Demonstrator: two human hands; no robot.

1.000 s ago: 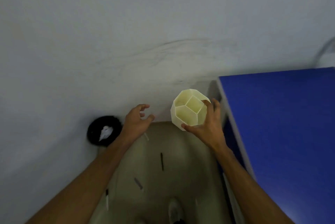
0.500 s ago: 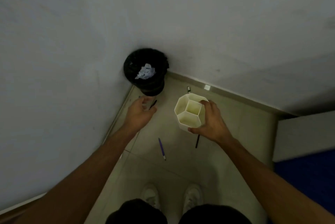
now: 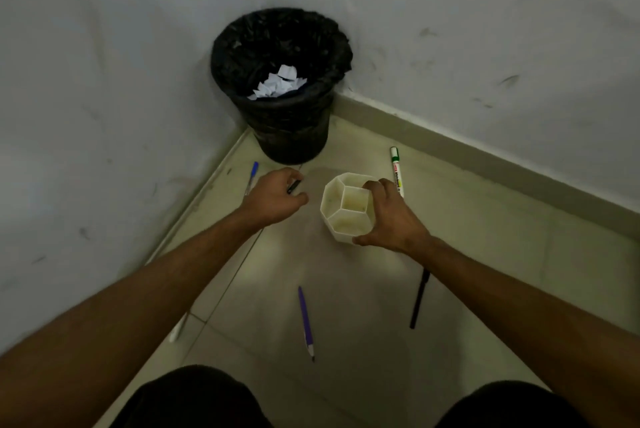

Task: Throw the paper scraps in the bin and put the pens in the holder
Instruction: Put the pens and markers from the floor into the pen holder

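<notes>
My right hand [image 3: 393,218] grips the cream honeycomb pen holder [image 3: 348,207], whose compartments look empty, low over the floor. My left hand [image 3: 277,197] curls around the end of a black pen [image 3: 294,186] on the floor, left of the holder. A black-lined bin [image 3: 280,81] stands in the corner with white paper scraps [image 3: 278,82] inside. On the floor lie a blue pen [image 3: 251,178] by the left wall, a green-capped marker [image 3: 396,169] behind my right hand, a purple pen [image 3: 306,322] in front of me, a black pen [image 3: 419,299] under my right forearm, and a white pen [image 3: 178,330] partly hidden by my left arm.
White walls meet in the corner behind the bin, with a beige skirting along the right wall [image 3: 502,164]. The floor is pale tile [image 3: 363,358]. My dark-clothed knees [image 3: 187,396] fill the bottom edge.
The view has dropped close to the floor and the bin. My right hand has lowered the holder, and my left hand has closed on the black pen near the bin.
</notes>
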